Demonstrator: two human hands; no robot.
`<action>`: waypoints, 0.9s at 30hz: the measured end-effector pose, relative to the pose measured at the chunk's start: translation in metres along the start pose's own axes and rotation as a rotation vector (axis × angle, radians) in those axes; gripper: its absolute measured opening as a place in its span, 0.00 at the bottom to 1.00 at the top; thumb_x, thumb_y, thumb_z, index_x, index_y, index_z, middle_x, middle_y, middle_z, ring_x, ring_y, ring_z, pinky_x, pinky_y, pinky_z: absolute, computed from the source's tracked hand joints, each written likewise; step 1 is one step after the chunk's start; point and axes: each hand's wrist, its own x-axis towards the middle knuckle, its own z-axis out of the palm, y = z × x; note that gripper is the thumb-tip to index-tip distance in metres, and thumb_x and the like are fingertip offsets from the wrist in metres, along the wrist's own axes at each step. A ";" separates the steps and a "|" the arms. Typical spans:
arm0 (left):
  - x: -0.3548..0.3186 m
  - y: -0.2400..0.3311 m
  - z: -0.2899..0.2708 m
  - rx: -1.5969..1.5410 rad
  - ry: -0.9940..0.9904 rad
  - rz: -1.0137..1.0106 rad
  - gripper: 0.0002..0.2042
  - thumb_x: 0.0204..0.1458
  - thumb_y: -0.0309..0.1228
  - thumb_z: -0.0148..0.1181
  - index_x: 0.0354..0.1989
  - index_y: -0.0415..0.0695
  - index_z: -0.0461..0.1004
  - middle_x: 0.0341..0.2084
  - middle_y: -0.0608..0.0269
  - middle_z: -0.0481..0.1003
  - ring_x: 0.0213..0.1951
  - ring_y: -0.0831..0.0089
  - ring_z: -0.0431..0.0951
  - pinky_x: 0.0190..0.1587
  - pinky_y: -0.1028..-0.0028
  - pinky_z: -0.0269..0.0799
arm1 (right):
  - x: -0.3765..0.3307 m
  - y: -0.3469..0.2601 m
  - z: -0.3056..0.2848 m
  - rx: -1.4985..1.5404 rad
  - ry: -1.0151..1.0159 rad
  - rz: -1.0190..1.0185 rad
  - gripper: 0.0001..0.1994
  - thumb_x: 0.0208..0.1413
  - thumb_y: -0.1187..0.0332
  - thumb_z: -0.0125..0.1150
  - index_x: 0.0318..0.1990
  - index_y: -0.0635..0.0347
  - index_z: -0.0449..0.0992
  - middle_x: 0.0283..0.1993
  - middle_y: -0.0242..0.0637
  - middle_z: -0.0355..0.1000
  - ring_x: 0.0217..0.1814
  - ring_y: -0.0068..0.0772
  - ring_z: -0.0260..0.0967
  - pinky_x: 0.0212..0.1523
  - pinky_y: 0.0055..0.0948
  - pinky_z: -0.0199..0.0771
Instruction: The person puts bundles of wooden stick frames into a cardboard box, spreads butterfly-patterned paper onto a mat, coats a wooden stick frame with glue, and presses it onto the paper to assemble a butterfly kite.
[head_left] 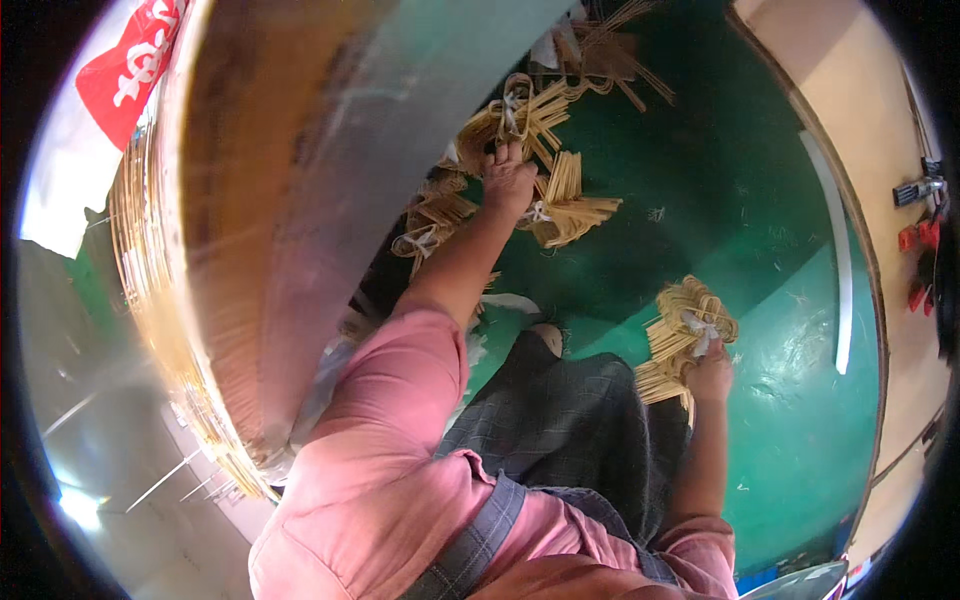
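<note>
Pale straw-yellow bundle [685, 325] tied with white strips, in the right hand's [712, 378] grip. More straw-yellow bundles [565, 205] beside the left hand's [508, 180] grip. Glossy green floor [780, 420] beneath both. Pink sleeves [400, 400], dark grey checked trousers [570, 420].

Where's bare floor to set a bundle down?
Free: the green floor between the bundle under the left hand and the tan strip at the right edge, above the bundle in the right hand. Crowded: tied straw bundles piled around the left hand beside the big round tray.
</note>
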 end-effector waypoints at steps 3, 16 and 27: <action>0.011 0.012 -0.003 0.139 -0.027 0.122 0.06 0.38 0.33 0.58 0.25 0.47 0.77 0.58 0.56 0.56 0.57 0.55 0.55 0.52 0.57 0.54 | -0.002 0.007 0.001 0.009 0.071 -0.032 0.30 0.30 0.70 0.66 0.48 0.60 0.63 0.40 0.47 0.69 0.43 0.50 0.65 0.44 0.41 0.67; 0.008 0.007 0.009 0.092 -0.367 0.103 0.09 0.45 0.30 0.53 0.34 0.43 0.75 0.41 0.49 0.70 0.42 0.57 0.72 0.46 0.60 0.67 | 0.002 0.007 -0.008 0.039 0.003 -0.050 0.33 0.29 0.68 0.66 0.50 0.60 0.63 0.42 0.48 0.68 0.46 0.51 0.64 0.47 0.41 0.66; -0.187 0.084 0.015 -0.547 -0.060 0.197 0.10 0.48 0.27 0.46 0.40 0.43 0.64 0.36 0.50 0.68 0.42 0.53 0.70 0.41 0.61 0.67 | -0.016 0.032 0.006 0.089 -0.159 0.138 0.38 0.33 0.66 0.63 0.56 0.70 0.57 0.51 0.58 0.63 0.52 0.54 0.62 0.53 0.39 0.63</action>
